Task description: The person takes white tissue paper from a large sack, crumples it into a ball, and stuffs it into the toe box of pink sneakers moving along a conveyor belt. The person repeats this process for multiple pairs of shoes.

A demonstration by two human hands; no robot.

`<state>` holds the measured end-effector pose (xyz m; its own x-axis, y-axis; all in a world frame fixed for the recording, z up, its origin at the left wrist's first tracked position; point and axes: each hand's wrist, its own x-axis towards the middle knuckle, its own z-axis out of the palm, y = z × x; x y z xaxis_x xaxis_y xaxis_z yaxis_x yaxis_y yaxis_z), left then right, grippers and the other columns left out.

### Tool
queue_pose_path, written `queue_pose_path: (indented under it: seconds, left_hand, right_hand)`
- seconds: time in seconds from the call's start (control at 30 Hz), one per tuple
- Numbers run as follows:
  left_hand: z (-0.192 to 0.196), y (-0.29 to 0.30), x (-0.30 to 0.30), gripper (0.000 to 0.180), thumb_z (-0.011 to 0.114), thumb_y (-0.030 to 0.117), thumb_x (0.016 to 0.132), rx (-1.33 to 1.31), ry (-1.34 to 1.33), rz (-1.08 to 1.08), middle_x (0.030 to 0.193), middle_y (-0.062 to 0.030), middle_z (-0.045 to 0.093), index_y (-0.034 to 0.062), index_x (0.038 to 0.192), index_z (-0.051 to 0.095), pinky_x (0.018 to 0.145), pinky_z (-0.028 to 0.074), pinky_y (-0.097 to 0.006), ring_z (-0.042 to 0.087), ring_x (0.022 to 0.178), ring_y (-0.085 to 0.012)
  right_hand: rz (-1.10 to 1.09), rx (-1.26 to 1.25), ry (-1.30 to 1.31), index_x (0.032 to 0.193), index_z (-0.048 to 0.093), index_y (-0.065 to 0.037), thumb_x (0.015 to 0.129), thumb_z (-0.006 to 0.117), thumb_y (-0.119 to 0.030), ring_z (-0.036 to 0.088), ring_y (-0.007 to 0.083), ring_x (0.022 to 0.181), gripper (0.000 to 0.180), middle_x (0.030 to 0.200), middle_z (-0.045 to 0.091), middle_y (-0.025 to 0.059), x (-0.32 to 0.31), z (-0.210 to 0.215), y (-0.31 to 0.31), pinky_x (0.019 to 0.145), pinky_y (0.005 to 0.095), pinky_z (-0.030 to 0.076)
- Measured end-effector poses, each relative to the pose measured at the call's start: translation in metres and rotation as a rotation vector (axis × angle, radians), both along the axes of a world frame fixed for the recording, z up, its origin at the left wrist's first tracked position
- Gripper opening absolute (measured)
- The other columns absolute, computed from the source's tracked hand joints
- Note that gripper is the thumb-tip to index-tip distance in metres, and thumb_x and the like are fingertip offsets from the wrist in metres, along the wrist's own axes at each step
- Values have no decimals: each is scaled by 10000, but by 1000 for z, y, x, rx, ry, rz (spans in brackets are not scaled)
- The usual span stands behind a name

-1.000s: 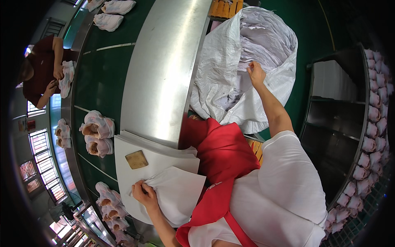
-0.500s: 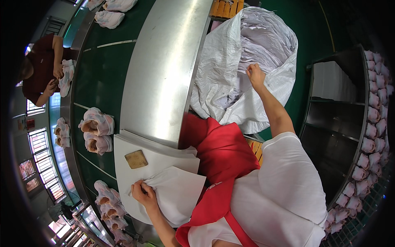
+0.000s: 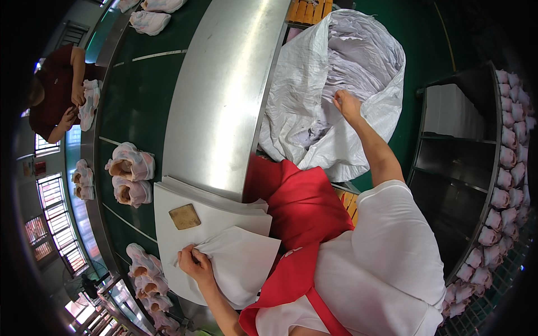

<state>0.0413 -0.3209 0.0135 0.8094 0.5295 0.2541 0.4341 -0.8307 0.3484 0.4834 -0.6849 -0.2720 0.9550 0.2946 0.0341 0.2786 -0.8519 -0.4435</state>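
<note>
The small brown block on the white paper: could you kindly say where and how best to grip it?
Probably by two opposite edges, from above: the small brown block lies flat on the white paper, its top uncovered and its sides straight. The left hand, just below it in the picture, has the shorter reach.

1. A stack of sheets lies on the near end of the worktop.
2. A block rests on the stack, toward its far left corner.
3. A single sheet lies on the stack's near right part.
4. Along the worktop's left edge runs a belt, with shoes on it.
5. Beyond the worktop's right edge stands a sack, papers inside.
6. Right of the sack stands a rack.
</note>
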Motion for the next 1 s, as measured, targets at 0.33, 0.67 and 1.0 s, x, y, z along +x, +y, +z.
queue_pose_path:
  seconds: [0.33, 0.67, 1.0]
  left_hand:
    - [-1, 4, 11, 85, 496, 24, 765, 12, -28, -12, 603, -129, 492, -24, 762, 566, 489, 321, -374, 419, 530, -276]
    - [6, -2, 7, 195, 503, 150, 837, 116, 71, -2, 657, -201, 579, 10, 808, 636, 565, 429, -457, 520, 587, -371]
    - [7, 2, 1, 200, 494, 173, 846, 135, 34, -32, 657, -208, 575, 34, 838, 638, 538, 420, -463, 515, 573, -386]
  right_hand:
    - [-53, -477, -45, 784, 622, -43, 726, 594, -175, 579, 320, 813, 147, 853, 614, 161, 2, -32, -48, 706, 429, 459]
    - [439, -10, -193, 860, 578, -121, 691, 630, -180, 559, 279, 843, 186, 794, 603, 84, -56, 26, -1, 777, 387, 417]
    - [334, 25, -177, 731, 507, -59, 721, 587, -223, 561, 336, 690, 183, 660, 558, 148, -58, 68, 5, 638, 428, 426]
